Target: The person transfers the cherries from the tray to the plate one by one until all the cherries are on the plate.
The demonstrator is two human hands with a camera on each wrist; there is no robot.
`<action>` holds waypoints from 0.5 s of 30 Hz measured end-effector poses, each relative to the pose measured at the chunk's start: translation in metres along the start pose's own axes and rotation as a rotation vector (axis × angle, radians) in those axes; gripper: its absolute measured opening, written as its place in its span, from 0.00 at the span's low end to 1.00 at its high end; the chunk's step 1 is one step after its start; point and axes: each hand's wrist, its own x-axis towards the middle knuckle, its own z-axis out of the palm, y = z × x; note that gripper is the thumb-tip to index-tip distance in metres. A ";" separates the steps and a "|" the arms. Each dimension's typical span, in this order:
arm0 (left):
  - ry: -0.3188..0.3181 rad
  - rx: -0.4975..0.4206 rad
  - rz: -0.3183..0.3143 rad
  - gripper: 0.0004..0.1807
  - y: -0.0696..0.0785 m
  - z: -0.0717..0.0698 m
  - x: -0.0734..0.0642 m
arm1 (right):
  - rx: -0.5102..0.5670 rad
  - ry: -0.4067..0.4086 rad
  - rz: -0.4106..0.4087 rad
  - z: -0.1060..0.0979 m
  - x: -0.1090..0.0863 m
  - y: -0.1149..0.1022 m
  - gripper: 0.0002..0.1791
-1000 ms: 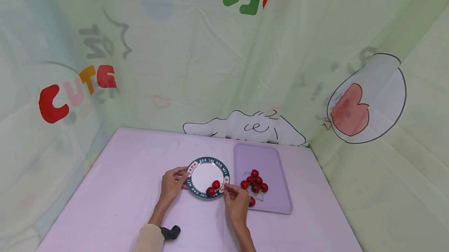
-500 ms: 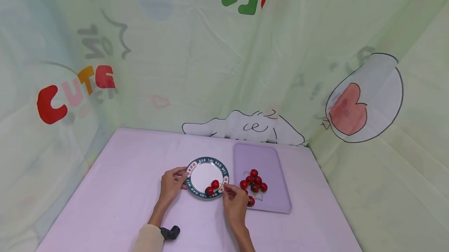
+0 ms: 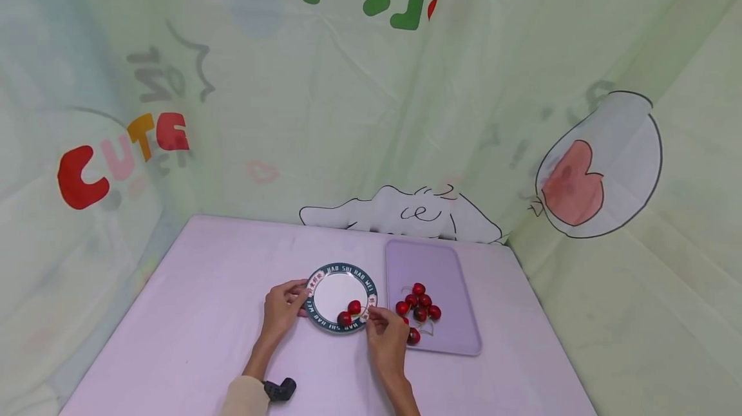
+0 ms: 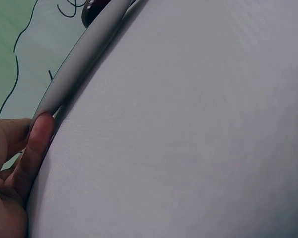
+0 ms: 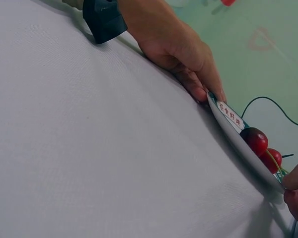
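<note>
A round plate (image 3: 335,292) with a white middle and a dark green lettered rim sits between both hands. Two red cherries (image 3: 354,307) lie on its lower right part, their stems reaching toward the right rim. My left hand (image 3: 281,308) grips the left rim, thumb on top and a finger (image 4: 40,134) under the edge in the left wrist view. On the opposite side, my right hand (image 3: 387,337) pinches the lower right rim. In the right wrist view its thumb (image 5: 297,177) overlaps the stem ends, and other fingers are below the rim.
A light purple tray (image 3: 431,261) lies just right of the plate, with several cherries (image 3: 425,301) in its lower left part. My right hand partly covers its near left corner. Printed curtains (image 3: 278,113) rise behind the pale tablecloth (image 3: 203,287).
</note>
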 end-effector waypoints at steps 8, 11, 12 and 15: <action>-0.004 -0.015 0.007 0.18 -0.001 0.000 0.002 | 0.014 0.022 -0.021 -0.001 -0.003 -0.001 0.16; -0.009 -0.026 0.017 0.18 0.001 0.000 0.001 | 0.015 0.023 -0.014 -0.002 -0.003 -0.003 0.16; -0.010 -0.027 0.018 0.18 0.002 -0.001 0.001 | 0.013 0.023 -0.011 -0.003 -0.003 -0.004 0.16; -0.012 -0.025 0.017 0.18 0.004 -0.002 0.000 | 0.015 0.020 0.005 -0.005 -0.004 -0.006 0.16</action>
